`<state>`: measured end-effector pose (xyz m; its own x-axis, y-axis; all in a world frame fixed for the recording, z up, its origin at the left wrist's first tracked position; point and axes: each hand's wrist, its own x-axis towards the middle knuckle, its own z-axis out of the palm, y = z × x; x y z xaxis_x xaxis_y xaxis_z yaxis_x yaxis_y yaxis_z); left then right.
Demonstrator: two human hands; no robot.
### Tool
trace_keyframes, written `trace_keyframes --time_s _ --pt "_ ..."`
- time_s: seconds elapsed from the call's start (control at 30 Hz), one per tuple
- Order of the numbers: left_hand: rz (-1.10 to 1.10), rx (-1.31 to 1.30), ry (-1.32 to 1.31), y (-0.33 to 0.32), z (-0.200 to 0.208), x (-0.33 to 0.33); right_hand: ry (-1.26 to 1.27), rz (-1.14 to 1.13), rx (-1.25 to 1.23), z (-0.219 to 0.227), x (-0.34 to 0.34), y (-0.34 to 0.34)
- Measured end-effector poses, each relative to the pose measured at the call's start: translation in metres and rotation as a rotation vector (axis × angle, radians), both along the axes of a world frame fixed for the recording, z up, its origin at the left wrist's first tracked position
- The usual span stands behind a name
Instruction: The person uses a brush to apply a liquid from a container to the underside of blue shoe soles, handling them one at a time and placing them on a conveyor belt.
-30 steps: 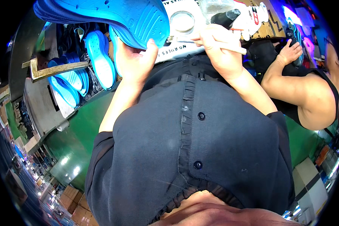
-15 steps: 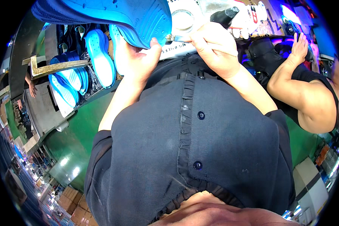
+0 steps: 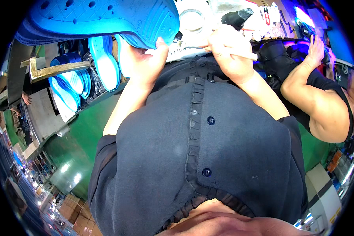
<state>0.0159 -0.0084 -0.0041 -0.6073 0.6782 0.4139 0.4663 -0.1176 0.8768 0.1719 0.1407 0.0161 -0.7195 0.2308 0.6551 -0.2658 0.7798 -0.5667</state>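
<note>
My left hand grips the rounded end of a large blue shoe sole, its thumb on the face and its fingers behind. The sole has holes and raised ridges, and the top of the picture cuts it off. Between the fingers of my right hand is a thin brush with a pale handle. Its tip points left toward the sole's end, apart from it, and the bristles are hard to make out. Beyond the brush, a round whitish dish stands on a white surface.
A dark tapered object and red-handled snips lie on the worktable to the right. More blue soles rest at the left, beside a worn metal bracket. A co-worker's bare arm is close on my right.
The brush has moved right, away from the sole's end, and its handle has tilted. The sole has turned slightly and shifted left, showing more of its holes.
</note>
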Motion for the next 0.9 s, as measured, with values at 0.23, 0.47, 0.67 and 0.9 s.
trace_keyframes --time_s 0.23,0.47,0.67,0.9 --pt "-0.007 -0.016 0.016 0.002 -0.001 -0.001 0.068 -0.05 -0.229 -0.004 -0.008 -0.007" --pt "0.078 0.156 -0.009 0.009 -0.003 -0.002 -0.036 -0.1 -0.285 -0.004 0.002 -0.003" --pt "0.057 0.072 -0.036 0.009 -0.001 -0.001 0.016 -0.027 -0.111 -0.006 -0.007 -0.002" --pt "0.063 0.165 -0.06 0.011 -0.001 -0.002 -0.012 -0.075 -0.474 -0.007 -0.001 -0.002"
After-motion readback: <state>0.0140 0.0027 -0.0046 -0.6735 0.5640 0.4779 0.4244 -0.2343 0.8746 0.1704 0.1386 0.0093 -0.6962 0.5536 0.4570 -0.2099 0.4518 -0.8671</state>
